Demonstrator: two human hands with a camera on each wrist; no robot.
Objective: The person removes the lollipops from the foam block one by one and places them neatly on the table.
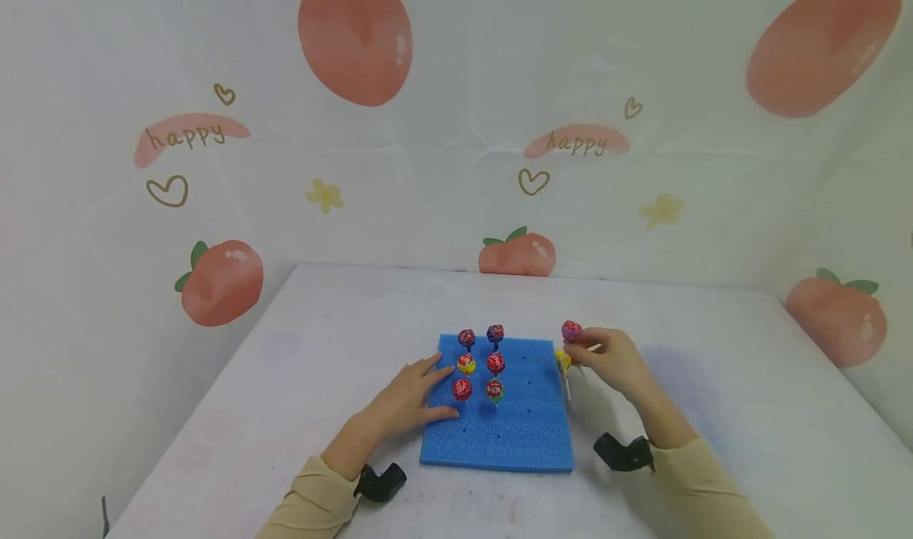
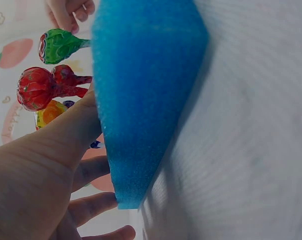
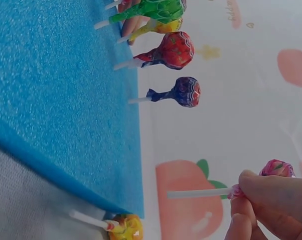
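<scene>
A pink-wrapped lollipop is pinched between the thumb and fingers of my right hand, above the board's far right corner. In the right wrist view, its white stick points sideways toward the board, apart from it. My left hand rests with spread fingers on the left edge of the blue foam board. Lollipops stand upright in the foam in two columns: dark ones at the back, a yellow one and a red one midway, a red one and a green-and-red one in front.
A yellow lollipop lies on the white table by the board's right edge, partly behind my right hand. Small holes dot the foam's right side. A printed cloth hangs behind the table. Black wrist mounts sit below both hands.
</scene>
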